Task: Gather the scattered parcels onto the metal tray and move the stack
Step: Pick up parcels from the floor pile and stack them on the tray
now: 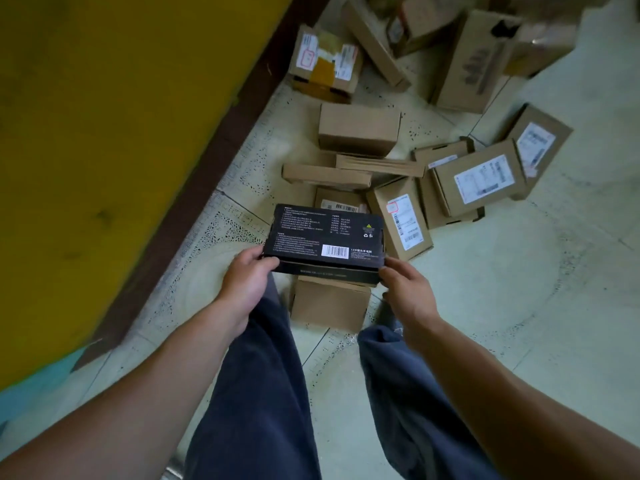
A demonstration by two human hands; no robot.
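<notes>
A flat black box [325, 237] with white print and a barcode is held level above the floor. My left hand [247, 278] grips its near left corner, thumb on top. My right hand [403, 289] grips its near right corner. Directly under the black box sits a plain brown carton [329, 306]. Several brown cardboard parcels lie scattered on the tiled floor beyond: a plain carton [358, 128], a flat labelled parcel [401, 220], a labelled box [479, 178] and a taped box [323, 62]. The metal tray is not in view, apart from a small shiny patch [173, 474] at the bottom edge.
A yellow panel with a dark brown edge [194, 188] runs along the left side. My legs in dark blue trousers [263, 393] stand on the pale tiled floor [536, 289]. More cartons pile up at the top right [474, 60].
</notes>
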